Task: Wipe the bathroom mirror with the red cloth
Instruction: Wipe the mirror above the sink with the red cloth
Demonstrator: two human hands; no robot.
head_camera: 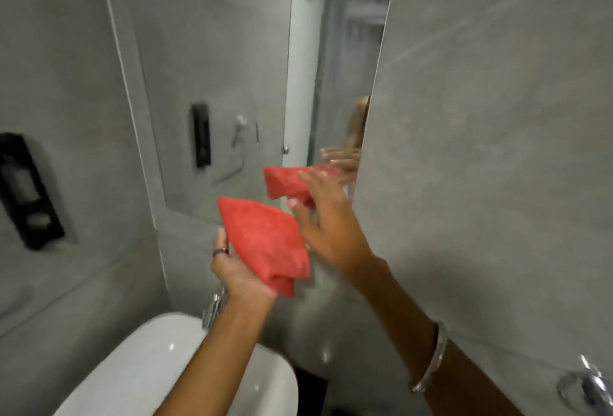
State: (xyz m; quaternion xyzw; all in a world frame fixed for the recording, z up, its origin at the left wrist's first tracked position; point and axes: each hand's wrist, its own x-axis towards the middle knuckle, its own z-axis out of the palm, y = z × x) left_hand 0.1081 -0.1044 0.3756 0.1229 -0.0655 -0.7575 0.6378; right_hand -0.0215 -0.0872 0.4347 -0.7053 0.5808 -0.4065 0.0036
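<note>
Fingers (223,243) of the left hand (238,269) are closed on the red cloth (265,243), holding it folded just in front of the mirror (232,67), near its bottom edge; the right hand (326,226) has its fingers spread apart beside the cloth, touching its far side; the cloth also shows in the mirror; below the mirror sits a white toilet (159,366); a black wall panel (28,190) is left of the mirror.
</note>
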